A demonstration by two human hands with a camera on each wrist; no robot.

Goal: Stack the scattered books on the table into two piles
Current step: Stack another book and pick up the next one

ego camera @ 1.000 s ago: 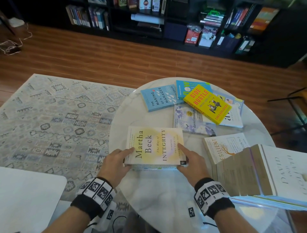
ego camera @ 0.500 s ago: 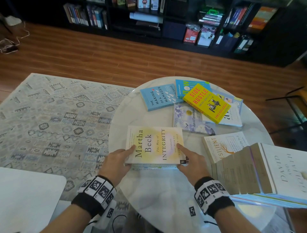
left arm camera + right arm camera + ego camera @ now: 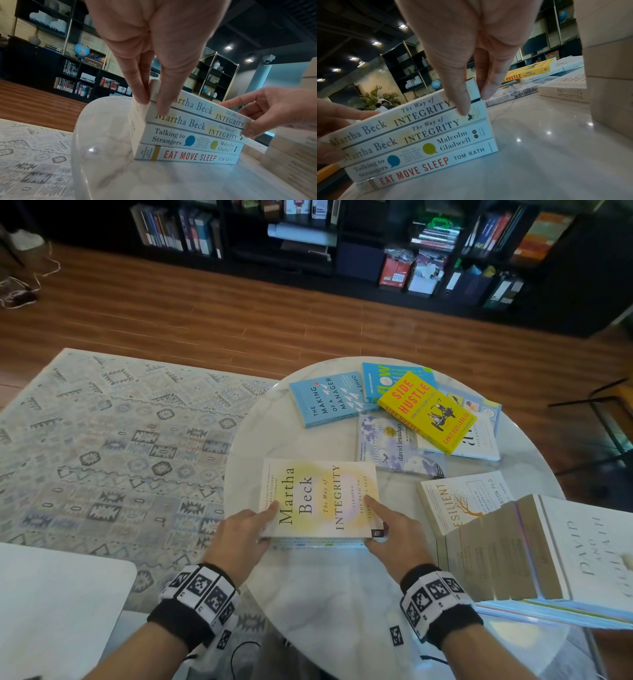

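The left hand (image 3: 239,537) pinches the near-left corner of the top book (image 3: 322,498), thumb on the spine, forefinger on the cover, other fingers against the end of the pages. The right hand (image 3: 390,534) pinches the near-right corner of the same book, thumb on the spine and forefinger laid flat on the cover. That book is a cream and pale yellow paperback, "The Way of Integrity" by Martha Beck, lying flat and square as the top of a four-book pile (image 3: 188,135) at the near-middle of the round white marble table (image 3: 325,611). Beneath it, per the wrist views, lie a second copy of the same title (image 3: 197,124), then "Talking to Strangers" (image 3: 188,142), then "Eat Move Sleep" (image 3: 187,157) on the tabletop, spines toward the person and roughly flush. Both wrists carry black bands with black-and-white marker tiles. Right of the pile, close to the camera, stands a taller stack (image 3: 534,553) topped by a white "David and Goliath". Between the two, a cream book reading "Resilient" (image 3: 459,501) lies flat, partly hidden by the taller stack. Beyond the pile, loose books overlap: a light blue "The Making of a Manager" (image 3: 329,398), a yellow "Side Hustle" (image 3: 428,412) resting on others, and a lilac "Another Day" (image 3: 394,446). Left of the table lies a patterned rug (image 3: 113,446).
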